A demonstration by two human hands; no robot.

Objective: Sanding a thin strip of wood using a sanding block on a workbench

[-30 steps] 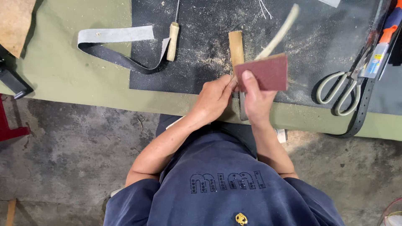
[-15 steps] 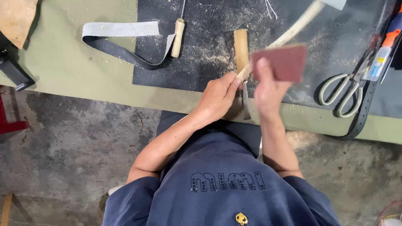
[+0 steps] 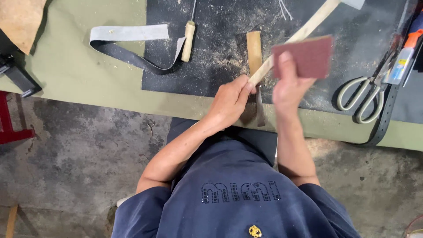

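My left hand [image 3: 229, 100] grips the near end of a long pale wooden strip [image 3: 299, 35], which slants up to the right over the black mat [image 3: 211, 66]. My right hand [image 3: 288, 86] holds a square piece of reddish-brown sandpaper [image 3: 304, 56] folded around the strip, partway along it. Just under my hands lies a chisel-like tool with a wooden handle [image 3: 254, 46] and a dark blade. Sawdust is scattered over the mat around the handle.
A wooden-handled awl [image 3: 188, 40] and a looped grey and black strap [image 3: 128, 44] lie at the upper left. Pale-handled scissors [image 3: 363, 97], a black belt [image 3: 383, 119] and an orange-capped tube [image 3: 405, 53] lie at the right. The olive table's edge [image 3: 110, 103] runs above a concrete floor.
My right hand has slid the sandpaper up and to the right along the strip. My left hand has kept its grip on the strip's near end.
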